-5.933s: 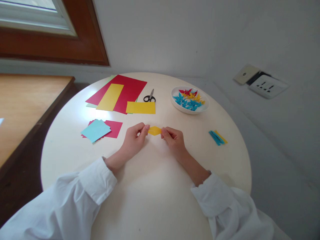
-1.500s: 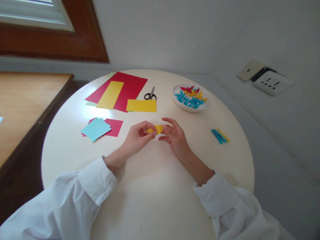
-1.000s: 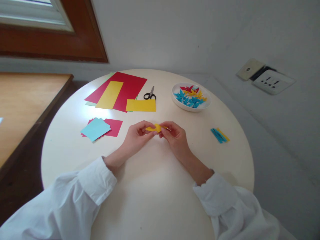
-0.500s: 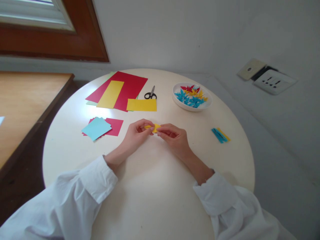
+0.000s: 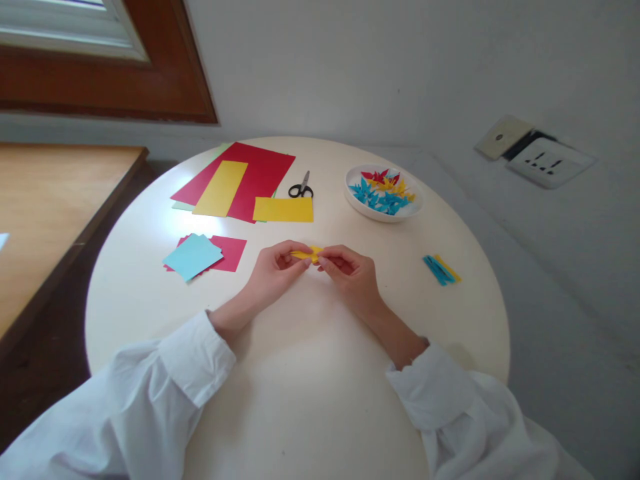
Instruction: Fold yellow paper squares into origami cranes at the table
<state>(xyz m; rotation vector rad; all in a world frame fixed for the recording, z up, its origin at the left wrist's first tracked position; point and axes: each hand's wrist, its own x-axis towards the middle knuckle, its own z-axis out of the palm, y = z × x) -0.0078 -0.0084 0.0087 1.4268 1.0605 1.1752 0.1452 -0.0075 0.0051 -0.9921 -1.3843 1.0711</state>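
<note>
The left hand (image 5: 277, 272) and the right hand (image 5: 353, 273) each pinch a small folded piece of yellow paper (image 5: 315, 257) between thumb and fingers, above the middle of the round table (image 5: 305, 373); its pointed end shows by the left hand, and the fingers hide the rest. Toward the table's far left edge, smooth rectangular yellow and red sheets (image 5: 265, 170) overlap, with black-handled metal scissors (image 5: 301, 191) just beside. Nearer the left edge, flat pale blue cards (image 5: 193, 257) cover part of a pinkish-red card (image 5: 233, 255). By the far right edge, a shallow, round white dish (image 5: 384, 217) holds spiky blue, yellow and red paper shapes (image 5: 367, 195); narrow blue and yellow strips (image 5: 440, 270) lie near the right edge.
</note>
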